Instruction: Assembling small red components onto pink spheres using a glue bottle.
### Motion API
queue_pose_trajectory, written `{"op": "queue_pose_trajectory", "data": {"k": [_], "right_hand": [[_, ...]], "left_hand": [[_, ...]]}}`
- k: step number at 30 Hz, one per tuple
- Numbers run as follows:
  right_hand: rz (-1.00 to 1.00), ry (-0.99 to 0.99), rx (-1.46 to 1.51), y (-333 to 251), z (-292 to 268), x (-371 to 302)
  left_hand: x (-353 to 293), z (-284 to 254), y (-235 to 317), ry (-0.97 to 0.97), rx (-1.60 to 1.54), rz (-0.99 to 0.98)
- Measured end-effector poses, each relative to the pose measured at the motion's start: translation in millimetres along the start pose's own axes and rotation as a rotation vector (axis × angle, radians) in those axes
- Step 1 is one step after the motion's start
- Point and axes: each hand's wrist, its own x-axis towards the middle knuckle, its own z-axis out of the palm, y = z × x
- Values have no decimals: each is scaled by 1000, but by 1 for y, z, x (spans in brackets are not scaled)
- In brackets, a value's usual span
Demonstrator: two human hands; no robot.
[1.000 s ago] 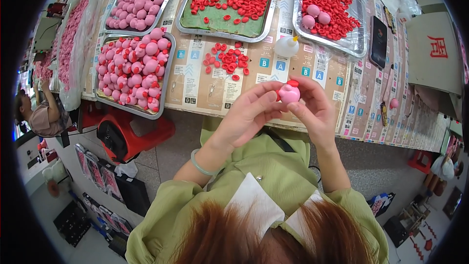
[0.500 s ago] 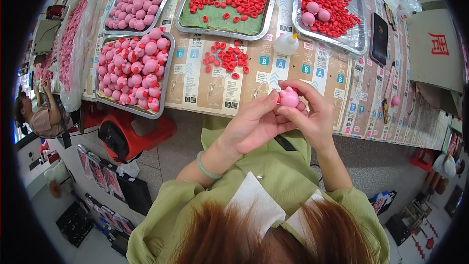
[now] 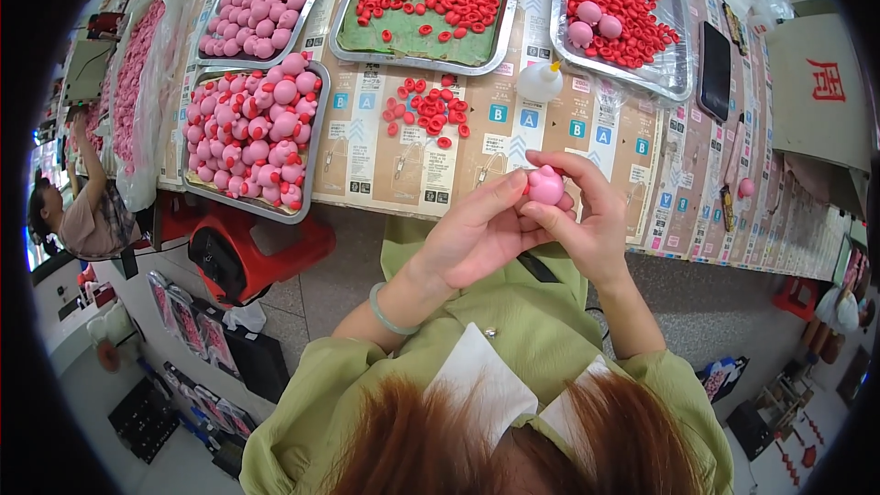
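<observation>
Seen from above, the person's left hand [image 3: 477,234] and right hand [image 3: 591,220] meet just in front of the near edge of the table [image 3: 403,174], and between them sits a small pink ball [image 3: 546,186], raised above the lap in green clothing. The left grip closes on the ball from its left and from below, fingertips pressed to it, while the right grip curls over it from the right, thumb and forefinger pinching its top. On the table beyond lie loose red caps [image 3: 426,112] and a small white glue bottle [image 3: 539,81].
</observation>
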Motion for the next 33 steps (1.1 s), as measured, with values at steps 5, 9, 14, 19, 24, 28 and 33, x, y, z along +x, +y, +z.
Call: {"op": "queue_pose_trajectory", "data": {"k": [5, 9, 14, 19, 24, 28, 33], "right_hand": [[-115, 142, 77, 2, 8, 2], [36, 23, 525, 6, 8, -2], [-12, 42, 465, -1, 10, -4], [-151, 55, 283, 0, 6, -3], [-44, -20, 456, 3, 7, 0], [92, -76, 576, -3, 16, -1], [144, 103, 266, 2, 22, -2]], "left_hand": [[0, 16, -1, 109, 613, 492], [-2, 11, 1, 154, 1397, 867], [-4, 9, -2, 124, 1369, 905], [-5, 11, -1, 140, 1310, 858], [-5, 11, 4, 186, 1498, 935], [-17, 16, 6, 253, 1559, 974], [-12, 19, 27, 380, 1569, 947]]}}
